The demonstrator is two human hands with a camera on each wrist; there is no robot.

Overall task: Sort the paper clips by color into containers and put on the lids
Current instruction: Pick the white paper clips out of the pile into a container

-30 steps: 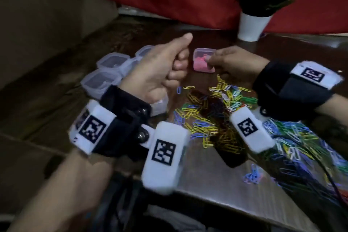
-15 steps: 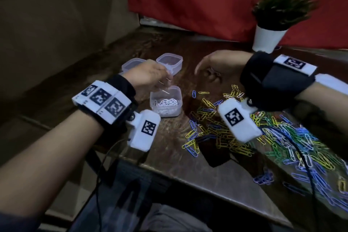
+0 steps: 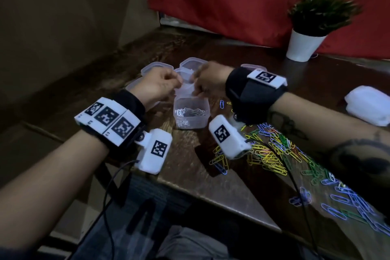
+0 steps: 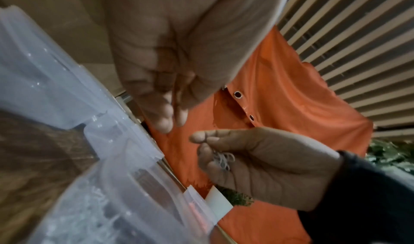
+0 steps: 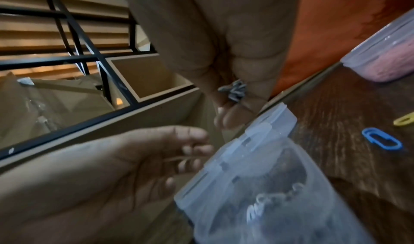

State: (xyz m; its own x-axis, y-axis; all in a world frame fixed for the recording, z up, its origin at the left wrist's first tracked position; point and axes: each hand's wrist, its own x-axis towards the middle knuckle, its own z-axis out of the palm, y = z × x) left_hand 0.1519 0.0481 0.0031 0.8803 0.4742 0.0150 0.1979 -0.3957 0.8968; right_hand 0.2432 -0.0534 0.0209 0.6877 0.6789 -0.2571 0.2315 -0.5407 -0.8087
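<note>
Holding white clips (image 4: 223, 158) pinched in our right hand (image 3: 207, 82) over the white-clip container (image 3: 191, 113), left hand (image 3: 157, 84) curled but seemingly empty, we judge sorting early: colored clips (image 3: 272, 154) right of it, lids off.

- Dark brown wooden table (image 3: 190, 167), grain visible, near edge running diagonally across the head view.
- Clear container (image 3: 191, 115) holding white clips, standing near the table's left part.
- Cluster of empty clear containers (image 3: 193, 63) just behind it, toward the far left corner.
- Container with pink clips (image 5: 385, 60) on the wood further right.
- Loose paper clips (image 3: 272, 152), yellow, green and blue, spread over the right side; one single blue clip (image 3: 221, 104) apart from the heap.
- White potted plant (image 3: 304, 45) at the back.
- White bundle (image 3: 369, 104) at the right edge; what it is, unclear.
</note>
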